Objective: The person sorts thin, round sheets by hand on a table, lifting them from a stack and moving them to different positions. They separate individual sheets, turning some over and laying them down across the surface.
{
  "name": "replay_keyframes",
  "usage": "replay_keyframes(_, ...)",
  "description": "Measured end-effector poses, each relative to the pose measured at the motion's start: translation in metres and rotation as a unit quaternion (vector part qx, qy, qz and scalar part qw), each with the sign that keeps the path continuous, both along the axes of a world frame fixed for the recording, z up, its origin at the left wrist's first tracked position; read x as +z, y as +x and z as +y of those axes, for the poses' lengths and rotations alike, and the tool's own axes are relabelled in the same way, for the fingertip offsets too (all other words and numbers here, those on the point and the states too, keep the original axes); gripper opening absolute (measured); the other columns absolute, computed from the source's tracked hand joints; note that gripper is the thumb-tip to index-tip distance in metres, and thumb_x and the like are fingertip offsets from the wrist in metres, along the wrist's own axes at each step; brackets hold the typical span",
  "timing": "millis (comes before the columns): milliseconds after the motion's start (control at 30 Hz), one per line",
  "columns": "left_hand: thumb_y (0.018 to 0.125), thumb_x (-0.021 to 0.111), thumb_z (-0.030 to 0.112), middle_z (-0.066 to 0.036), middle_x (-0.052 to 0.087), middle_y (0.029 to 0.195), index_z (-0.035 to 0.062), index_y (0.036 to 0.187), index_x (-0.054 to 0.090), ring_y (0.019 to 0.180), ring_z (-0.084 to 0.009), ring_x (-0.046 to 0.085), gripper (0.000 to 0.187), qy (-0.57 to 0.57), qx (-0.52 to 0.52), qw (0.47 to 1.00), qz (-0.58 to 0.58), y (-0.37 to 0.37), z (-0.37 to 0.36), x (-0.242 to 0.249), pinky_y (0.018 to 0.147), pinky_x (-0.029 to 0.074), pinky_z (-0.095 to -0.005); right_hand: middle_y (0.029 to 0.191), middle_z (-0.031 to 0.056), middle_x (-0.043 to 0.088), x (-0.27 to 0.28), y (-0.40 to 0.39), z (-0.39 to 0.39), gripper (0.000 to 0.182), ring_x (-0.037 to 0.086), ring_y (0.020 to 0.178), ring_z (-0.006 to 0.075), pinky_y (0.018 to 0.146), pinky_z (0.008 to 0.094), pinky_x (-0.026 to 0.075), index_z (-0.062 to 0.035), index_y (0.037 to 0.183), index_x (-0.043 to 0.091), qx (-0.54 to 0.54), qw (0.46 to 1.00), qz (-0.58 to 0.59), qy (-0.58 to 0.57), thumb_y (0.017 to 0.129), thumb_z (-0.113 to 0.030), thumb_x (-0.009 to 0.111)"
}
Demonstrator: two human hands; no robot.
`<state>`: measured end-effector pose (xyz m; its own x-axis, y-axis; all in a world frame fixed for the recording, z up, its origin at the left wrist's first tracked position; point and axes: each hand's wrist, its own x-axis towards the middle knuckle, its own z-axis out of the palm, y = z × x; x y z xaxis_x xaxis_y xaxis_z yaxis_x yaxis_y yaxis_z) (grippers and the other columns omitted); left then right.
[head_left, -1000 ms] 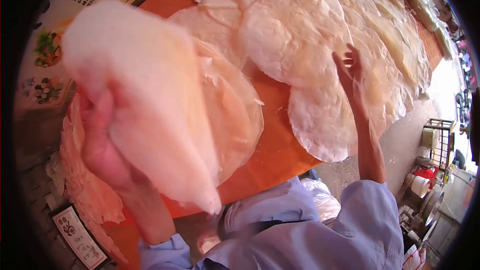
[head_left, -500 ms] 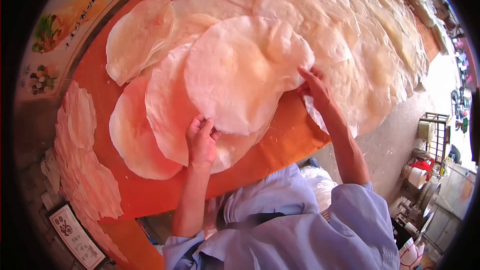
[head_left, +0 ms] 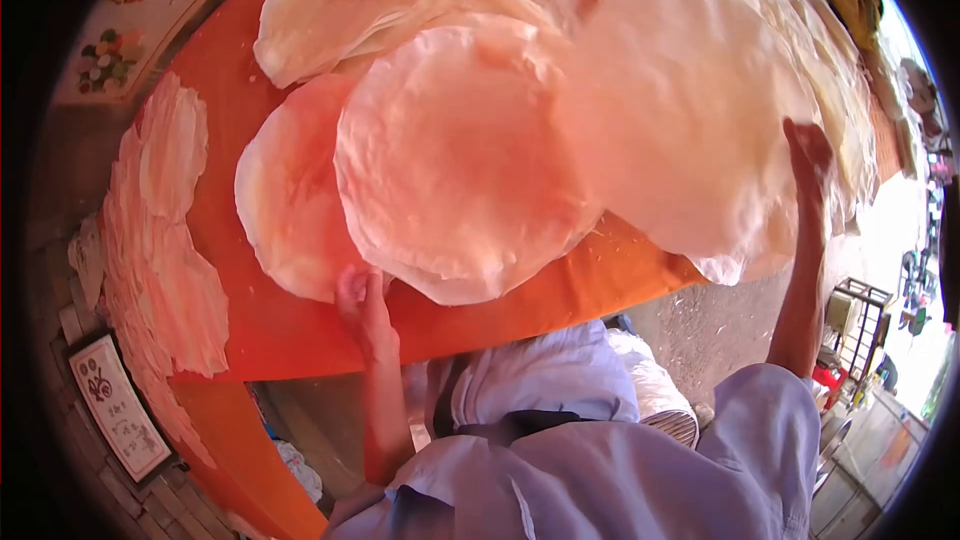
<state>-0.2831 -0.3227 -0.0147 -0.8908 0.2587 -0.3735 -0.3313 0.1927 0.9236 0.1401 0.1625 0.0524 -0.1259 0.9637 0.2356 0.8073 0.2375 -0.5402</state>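
A large, thin round flatbread sheet (head_left: 690, 120), blurred by motion, spreads over the pile on the right. My right hand (head_left: 810, 150) is closed on its right edge. Left of it, another round sheet (head_left: 460, 160) with a wrinkled rim lies on top of others in the middle of the table. My left hand (head_left: 365, 300) is at the lower left edge of these sheets, fingers loosely bent and slightly apart, with nothing visible in them. Beside it, a further pale sheet (head_left: 290, 200) lies partly covered.
An orange-covered table (head_left: 280, 340) carries the sheets. More sheets (head_left: 350, 0) overlap at the back left. Ragged pale strips (head_left: 165, 240) hang along the left edge. A framed sign (head_left: 120, 408) stands at lower left, a metal rack (head_left: 858, 315) at right.
My right hand has moved right, drawing the top sheet off the middle stack onto the right pile. My left hand has let go of its edge and shifted slightly left and down.
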Motion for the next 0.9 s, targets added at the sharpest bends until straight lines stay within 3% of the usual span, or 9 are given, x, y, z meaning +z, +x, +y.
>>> replay_keyframes(67,0.091,0.057,0.015,-0.007,0.057,0.104,0.0022,0.121,0.048,0.091,-0.0167,0.058,0.034,0.048,-0.022,0.984,-0.171,0.0,-0.001,0.018,0.076,0.054,-0.0304,0.104,0.016,0.065,0.0,-0.001,-0.018,0.053,0.062,0.095,0.0279,0.084,0.0363,0.047,-0.005,0.111,0.062,-0.13,0.967,-0.198,0.097,0.077,-0.044,0.072)
replay_keyframes(133,0.093,0.054,0.019,-0.007,0.06,0.103,0.0051,0.116,0.051,0.089,-0.0189,0.061,0.027,0.124,-0.038,0.965,-0.23,0.003,0.003,0.026,0.076,0.054,-0.0327,0.11,0.017,0.062,0.021,-0.052,-0.071,0.064,0.06,0.1,0.0331,0.086,0.039,0.048,-0.0061,0.123,0.055,-0.085,0.942,-0.258,0.198,0.074,-0.044,0.074)
replay_keyframes(167,0.093,0.054,0.019,-0.007,0.06,0.103,0.0056,0.115,0.052,0.088,-0.0188,0.061,0.026,0.131,-0.025,0.963,-0.235,0.009,0.01,0.028,0.076,0.054,-0.033,0.115,0.0122,0.062,-0.006,-0.057,-0.081,0.063,0.06,0.101,0.023,0.085,0.0351,0.047,-0.0058,0.122,0.055,-0.029,0.966,-0.182,0.181,0.072,-0.034,0.079)
replay_keyframes(233,0.092,0.055,0.018,-0.006,0.061,0.104,0.0052,0.116,0.053,0.09,-0.0186,0.061,0.027,0.17,-0.014,0.945,-0.28,0.015,0.02,0.032,0.077,0.054,-0.0326,0.098,0.0135,0.063,-0.004,-0.136,-0.161,0.049,0.06,0.085,0.0261,0.076,0.0351,0.049,-0.0034,0.112,0.059,0.176,0.984,-0.004,-0.006,0.071,-0.021,0.079)
replay_keyframes(333,0.09,0.055,0.021,-0.006,0.058,0.116,0.0058,0.126,0.048,0.103,-0.0199,0.058,0.04,0.192,-0.129,0.941,-0.245,0.017,0.025,0.02,0.083,0.052,-0.0346,0.097,0.0163,0.062,-0.007,-0.234,-0.256,0.051,0.059,0.094,0.0365,0.079,0.0356,0.049,-0.0012,0.113,0.059,0.472,0.861,0.128,-0.14,0.068,-0.017,0.078)
replay_keyframes(400,0.087,0.054,0.017,-0.008,0.056,0.119,0.0044,0.129,0.045,0.107,-0.022,0.056,0.045,0.23,-0.141,0.935,-0.231,0.019,0.03,0.027,0.087,0.051,-0.0363,0.096,0.0162,0.062,-0.013,-0.269,-0.292,0.048,0.059,0.092,0.0357,0.078,0.0378,0.05,-0.0009,0.11,0.06,0.513,0.843,0.113,-0.116,0.067,-0.017,0.075)
replay_keyframes(567,0.084,0.061,0.016,-0.009,0.055,0.118,0.0028,0.127,0.043,0.107,-0.0206,0.056,0.049,0.335,-0.097,0.905,-0.244,0.032,0.049,0.034,0.09,0.049,-0.0343,0.09,0.0139,0.063,-0.043,-0.283,-0.294,0.025,0.06,0.085,0.0324,0.069,0.0401,0.05,-0.0014,0.09,0.061,0.51,0.855,-0.016,-0.093,0.067,-0.007,0.069)
replay_keyframes(700,0.083,0.063,0.008,-0.008,0.051,0.124,0.0031,0.131,0.039,0.11,-0.0199,0.054,0.055,0.249,-0.059,0.927,-0.274,0.037,0.052,0.029,0.092,0.048,-0.0329,0.076,0.0138,0.063,-0.033,-0.294,-0.289,0.005,0.061,0.07,0.0296,0.058,0.0361,0.049,-0.0026,0.075,0.059,0.517,0.851,-0.062,-0.065,0.073,-0.004,0.064)
replay_keyframes(900,0.08,0.062,-0.003,-0.007,0.06,0.114,-0.0001,0.12,0.051,0.102,-0.0167,0.06,0.042,0.274,-0.051,0.936,-0.217,0.031,0.041,0.03,0.088,0.051,-0.0315,0.067,0.0019,0.061,0.037,-0.274,-0.199,0.01,0.056,0.057,0.0107,0.05,0.0265,0.045,-0.0029,0.082,0.065,0.281,0.87,0.281,-0.292,0.084,-0.012,0.061)
